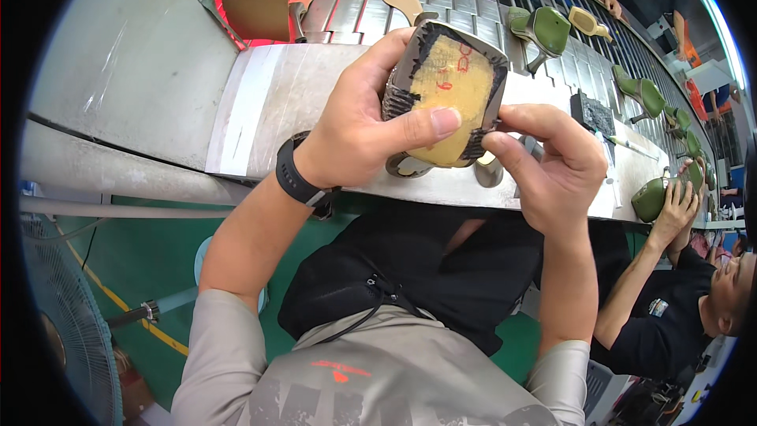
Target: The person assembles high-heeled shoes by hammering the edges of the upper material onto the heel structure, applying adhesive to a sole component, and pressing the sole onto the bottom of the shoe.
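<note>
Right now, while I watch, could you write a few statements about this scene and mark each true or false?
1. The left hand holds a shoe piece with a yellowish face. True.
2. The right hand is well away from it. False: its thumb and index finger pinch the edge.
3. A black wristband is on the right wrist. False: the left.
4. A green heeled shoe is on the metal slats. True.

Free room over the white strip (243, 118) at left, but a black block (593, 113) beyond the right hand (558, 159).
</note>
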`<action>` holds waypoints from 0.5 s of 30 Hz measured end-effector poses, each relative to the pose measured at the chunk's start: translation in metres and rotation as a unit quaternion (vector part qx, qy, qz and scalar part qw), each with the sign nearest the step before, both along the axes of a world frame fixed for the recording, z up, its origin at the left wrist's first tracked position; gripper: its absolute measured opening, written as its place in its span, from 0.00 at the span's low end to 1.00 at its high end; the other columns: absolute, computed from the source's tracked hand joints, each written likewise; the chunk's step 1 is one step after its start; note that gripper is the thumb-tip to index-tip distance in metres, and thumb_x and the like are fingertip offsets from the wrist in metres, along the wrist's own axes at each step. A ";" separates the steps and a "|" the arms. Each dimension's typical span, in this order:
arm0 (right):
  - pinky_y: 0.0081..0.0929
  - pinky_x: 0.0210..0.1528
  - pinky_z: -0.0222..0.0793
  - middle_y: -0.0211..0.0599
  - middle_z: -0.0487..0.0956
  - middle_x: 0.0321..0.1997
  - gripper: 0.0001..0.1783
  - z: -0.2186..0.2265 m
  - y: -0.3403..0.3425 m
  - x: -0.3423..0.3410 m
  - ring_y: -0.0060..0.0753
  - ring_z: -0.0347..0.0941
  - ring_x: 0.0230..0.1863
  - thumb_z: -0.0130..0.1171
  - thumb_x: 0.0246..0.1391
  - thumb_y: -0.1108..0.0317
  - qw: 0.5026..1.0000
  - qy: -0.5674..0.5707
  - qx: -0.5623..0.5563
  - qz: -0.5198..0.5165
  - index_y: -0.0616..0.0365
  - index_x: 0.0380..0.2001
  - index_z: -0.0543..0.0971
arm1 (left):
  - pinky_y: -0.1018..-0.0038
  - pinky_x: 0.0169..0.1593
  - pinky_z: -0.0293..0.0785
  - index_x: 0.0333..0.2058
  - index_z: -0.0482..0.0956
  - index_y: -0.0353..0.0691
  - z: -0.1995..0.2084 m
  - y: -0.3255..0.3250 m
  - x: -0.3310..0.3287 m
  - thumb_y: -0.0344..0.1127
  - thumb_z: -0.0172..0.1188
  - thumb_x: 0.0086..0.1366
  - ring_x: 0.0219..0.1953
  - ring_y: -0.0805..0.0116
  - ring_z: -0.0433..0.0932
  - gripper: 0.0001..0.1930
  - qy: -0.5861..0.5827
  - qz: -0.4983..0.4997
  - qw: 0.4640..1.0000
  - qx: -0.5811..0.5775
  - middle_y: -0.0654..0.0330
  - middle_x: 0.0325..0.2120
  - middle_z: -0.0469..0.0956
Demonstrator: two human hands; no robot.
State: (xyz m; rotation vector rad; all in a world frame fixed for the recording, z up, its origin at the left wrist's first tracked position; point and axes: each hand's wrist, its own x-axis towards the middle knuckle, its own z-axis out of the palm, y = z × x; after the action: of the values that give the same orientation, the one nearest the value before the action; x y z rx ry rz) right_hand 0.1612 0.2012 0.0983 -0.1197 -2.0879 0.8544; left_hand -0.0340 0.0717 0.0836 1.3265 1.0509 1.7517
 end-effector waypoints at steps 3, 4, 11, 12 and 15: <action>0.24 0.35 0.76 0.38 0.85 0.32 0.12 0.019 0.002 0.000 0.32 0.83 0.30 0.77 0.45 0.76 0.995 -0.028 0.085 0.031 0.61 0.33 0.85 | 0.72 0.58 0.75 0.64 0.66 0.31 -0.002 -0.001 -0.004 0.35 0.71 0.64 0.52 0.72 0.78 0.34 -0.023 -0.035 0.999 0.007 0.58 0.51 0.78; 0.24 0.35 0.76 0.38 0.85 0.32 0.12 0.024 0.001 0.000 0.32 0.83 0.30 0.77 0.45 0.76 0.996 -0.028 0.085 0.031 0.61 0.33 0.85 | 0.72 0.58 0.75 0.64 0.66 0.31 -0.002 -0.001 -0.005 0.35 0.71 0.64 0.52 0.72 0.78 0.34 -0.023 -0.035 0.999 0.006 0.58 0.51 0.78; 0.30 0.33 0.72 0.34 0.78 0.29 0.11 0.035 0.005 0.002 0.35 0.76 0.30 0.72 0.49 0.79 0.981 -0.131 0.062 0.126 0.60 0.31 0.77 | 0.72 0.58 0.75 0.61 0.72 0.32 -0.006 -0.002 -0.015 0.33 0.72 0.61 0.51 0.71 0.80 0.31 -0.024 -0.087 0.996 -0.008 0.57 0.50 0.81; 0.29 0.34 0.71 0.35 0.78 0.30 0.10 0.030 0.007 0.002 0.33 0.75 0.31 0.71 0.53 0.77 0.981 -0.118 0.021 0.156 0.62 0.31 0.77 | 0.72 0.58 0.75 0.60 0.72 0.32 -0.006 -0.003 -0.019 0.33 0.72 0.60 0.51 0.70 0.81 0.31 -0.037 -0.099 0.994 -0.015 0.57 0.49 0.82; 0.26 0.35 0.71 0.39 0.78 0.34 0.07 0.015 0.012 0.005 0.28 0.73 0.33 0.66 0.60 0.77 0.974 -0.090 -0.041 0.205 0.66 0.33 0.76 | 0.72 0.58 0.76 0.60 0.73 0.32 -0.005 -0.004 -0.022 0.33 0.71 0.57 0.50 0.70 0.82 0.32 -0.036 -0.104 0.993 -0.031 0.57 0.48 0.83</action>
State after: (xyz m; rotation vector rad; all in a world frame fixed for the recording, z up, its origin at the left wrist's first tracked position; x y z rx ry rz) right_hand 0.1661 0.2130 0.1128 0.2065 -2.2866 1.2154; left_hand -0.0561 0.0679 0.0787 1.2756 0.8865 1.5888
